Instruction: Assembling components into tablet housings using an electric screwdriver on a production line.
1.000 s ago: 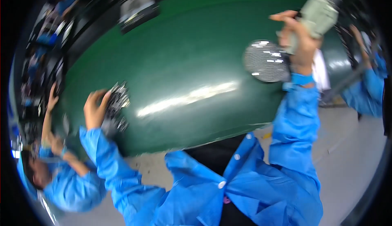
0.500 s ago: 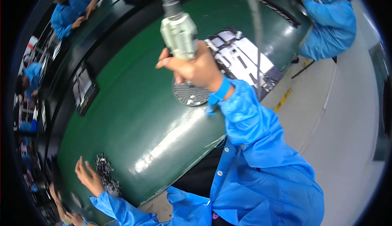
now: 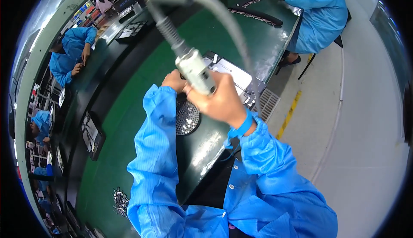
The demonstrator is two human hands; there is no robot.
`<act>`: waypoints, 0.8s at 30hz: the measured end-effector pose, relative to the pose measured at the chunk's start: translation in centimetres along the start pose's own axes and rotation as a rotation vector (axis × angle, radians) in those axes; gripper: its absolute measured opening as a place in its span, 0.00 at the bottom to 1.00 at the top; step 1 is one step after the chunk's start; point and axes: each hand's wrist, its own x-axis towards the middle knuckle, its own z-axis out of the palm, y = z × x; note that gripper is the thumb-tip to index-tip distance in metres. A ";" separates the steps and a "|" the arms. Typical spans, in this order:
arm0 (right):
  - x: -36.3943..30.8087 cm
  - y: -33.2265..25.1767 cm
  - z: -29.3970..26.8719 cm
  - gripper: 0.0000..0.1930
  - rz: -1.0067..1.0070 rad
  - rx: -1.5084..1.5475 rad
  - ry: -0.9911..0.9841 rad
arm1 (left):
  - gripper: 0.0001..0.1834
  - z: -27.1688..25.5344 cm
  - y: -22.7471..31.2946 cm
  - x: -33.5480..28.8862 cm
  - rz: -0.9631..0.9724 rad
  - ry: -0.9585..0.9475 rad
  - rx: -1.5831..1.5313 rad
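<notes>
My right hand (image 3: 221, 98) is wrapped round a white, grey-tipped power screwdriver (image 3: 195, 71) that hangs from a coiled sleeve. Its lower end is hidden behind my fingers. Just left of the tool is my left hand (image 3: 173, 81), at the near left side of an opened flat electronic device (image 3: 234, 75) with white panels and a dark frame; most of its fingers are out of sight. Below both hands a round black dish (image 3: 188, 119) full of small holes, some with shiny bits in them, rests on the green table, partly covered by my left sleeve.
A pile of small dark and silver parts (image 3: 121, 200) lies at the lower left. Another flat device (image 3: 91, 135) sits on the dark conveyor strip to the left. Black strips (image 3: 256, 16) lie at the far side. A grey cable (image 3: 228, 23) loops overhead. A co-worker (image 3: 316, 16) sits at the right.
My left hand has moved from beside the pile of small parts up to the device, next to the right hand. The right hand still grips the screwdriver. The view has shifted.
</notes>
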 end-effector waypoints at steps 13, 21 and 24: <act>1.6 -0.2 -9.1 0.09 0.138 -0.161 0.210 | 0.18 3.7 16.3 -3.2 -0.318 0.059 -0.644; 0.7 -1.3 -7.7 0.08 0.130 -0.226 0.214 | 0.19 10.1 16.2 -1.5 -0.093 0.347 -1.052; 0.6 -2.3 -8.6 0.07 0.134 -0.222 0.259 | 0.31 5.7 17.1 -0.9 0.170 0.521 -0.746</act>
